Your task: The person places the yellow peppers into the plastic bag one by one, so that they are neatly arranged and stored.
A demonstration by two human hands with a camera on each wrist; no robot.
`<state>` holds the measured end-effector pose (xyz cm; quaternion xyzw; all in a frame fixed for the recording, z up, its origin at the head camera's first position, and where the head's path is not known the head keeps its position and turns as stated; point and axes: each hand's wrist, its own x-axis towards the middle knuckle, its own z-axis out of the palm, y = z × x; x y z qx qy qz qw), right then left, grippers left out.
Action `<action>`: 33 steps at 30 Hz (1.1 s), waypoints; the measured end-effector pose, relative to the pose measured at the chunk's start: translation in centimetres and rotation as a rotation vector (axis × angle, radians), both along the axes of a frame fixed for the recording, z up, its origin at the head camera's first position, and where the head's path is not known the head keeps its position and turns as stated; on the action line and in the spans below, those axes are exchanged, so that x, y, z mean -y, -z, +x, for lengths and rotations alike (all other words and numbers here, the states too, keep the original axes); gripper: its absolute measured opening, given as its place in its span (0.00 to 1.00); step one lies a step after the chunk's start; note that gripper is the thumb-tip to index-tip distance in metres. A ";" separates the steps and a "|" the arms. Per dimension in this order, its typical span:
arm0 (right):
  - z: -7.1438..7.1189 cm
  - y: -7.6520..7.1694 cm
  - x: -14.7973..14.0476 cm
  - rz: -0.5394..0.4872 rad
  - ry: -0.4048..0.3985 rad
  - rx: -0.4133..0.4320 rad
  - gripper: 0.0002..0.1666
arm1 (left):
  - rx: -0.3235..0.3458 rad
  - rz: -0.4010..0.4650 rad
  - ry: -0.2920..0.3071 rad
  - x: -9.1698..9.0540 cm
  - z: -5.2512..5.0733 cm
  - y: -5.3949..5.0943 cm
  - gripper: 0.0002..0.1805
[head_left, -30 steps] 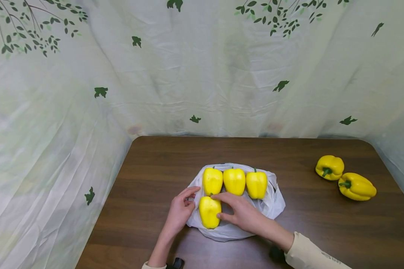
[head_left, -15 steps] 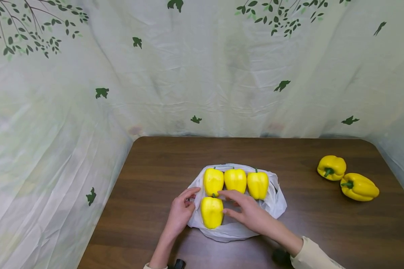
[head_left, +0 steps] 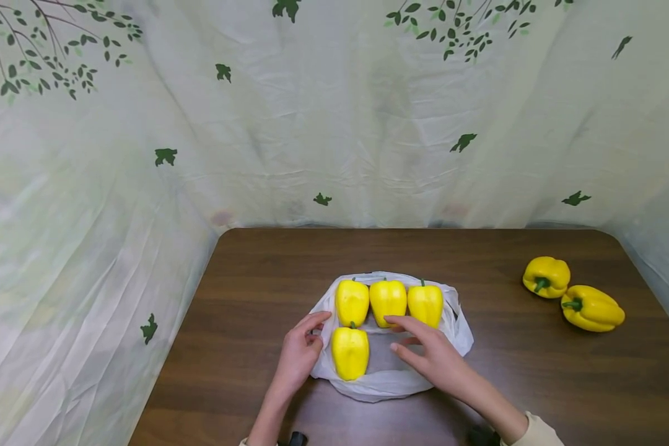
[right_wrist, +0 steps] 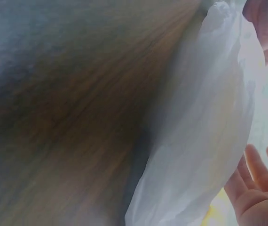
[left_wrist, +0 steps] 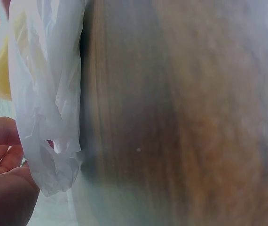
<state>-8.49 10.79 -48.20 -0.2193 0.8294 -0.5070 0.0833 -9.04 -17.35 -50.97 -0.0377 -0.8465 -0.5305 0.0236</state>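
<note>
A white plastic bag [head_left: 381,388] lies spread on the table with its mouth facing up. Three yellow bell peppers stand in a row at its back, the left one [head_left: 352,302], the middle one [head_left: 388,302] and the right one [head_left: 425,305]. A fourth yellow pepper [head_left: 350,353] sits at the front left of the bag. My left hand [head_left: 301,353] grips the bag's left edge; white plastic [left_wrist: 51,94] partly hides its fingers in the left wrist view. Over the bag's right part, my right hand [head_left: 437,359] has its fingers apart and holds nothing.
Two more yellow peppers, one [head_left: 546,277] behind the other [head_left: 592,308], lie on the right side of the brown wooden table [head_left: 245,310]. A pale curtain [head_left: 340,124] with leaf prints hangs behind and beside the table.
My right hand has let go of the front-left pepper and moved right. That pepper stays inside the bag, while my left hand keeps its place.
</note>
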 end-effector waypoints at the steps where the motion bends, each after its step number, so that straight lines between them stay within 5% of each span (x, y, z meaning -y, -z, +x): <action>1: 0.1 0.0 -0.1 -0.001 0.008 0.001 0.29 | 0.002 -0.003 -0.002 0.0 0.0 0.0 0.27; 33: 2.1 0.3 -4.1 -0.008 0.244 -0.096 0.28 | 0.012 -0.003 -0.013 -0.1 -0.2 -0.2 0.26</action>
